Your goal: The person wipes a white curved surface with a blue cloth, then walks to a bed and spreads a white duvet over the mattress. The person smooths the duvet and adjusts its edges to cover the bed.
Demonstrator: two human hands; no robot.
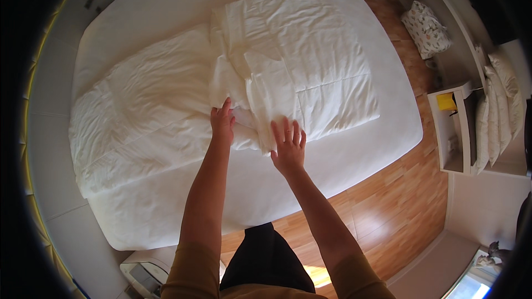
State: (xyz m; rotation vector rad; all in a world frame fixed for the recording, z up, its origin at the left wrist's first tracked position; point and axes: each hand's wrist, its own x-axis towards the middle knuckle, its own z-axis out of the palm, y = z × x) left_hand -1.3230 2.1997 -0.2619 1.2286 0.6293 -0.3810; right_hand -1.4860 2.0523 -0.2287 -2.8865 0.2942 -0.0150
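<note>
A white duvet (153, 91) lies folded and wrinkled across a bed with a white fitted sheet (166, 207). Its right part is a thicker, folded section with a stitched seam, overlapping the left part near the middle. My left hand (223, 122) is at the duvet's near middle, by the opening between the two parts; whether its fingers pinch any cloth is not clear. To the right, my right hand (289, 145) rests with spread fingers on the near edge of the folded section, holding nothing.
Wooden flooring (386, 203) runs along the bed's near and right sides. At the right stand a white shelf unit (442, 133) with a yellow item (446, 102), several stacked white pillows (498, 112) and a patterned bundle (426, 31). A white bedside unit (143, 272) stands at the lower left.
</note>
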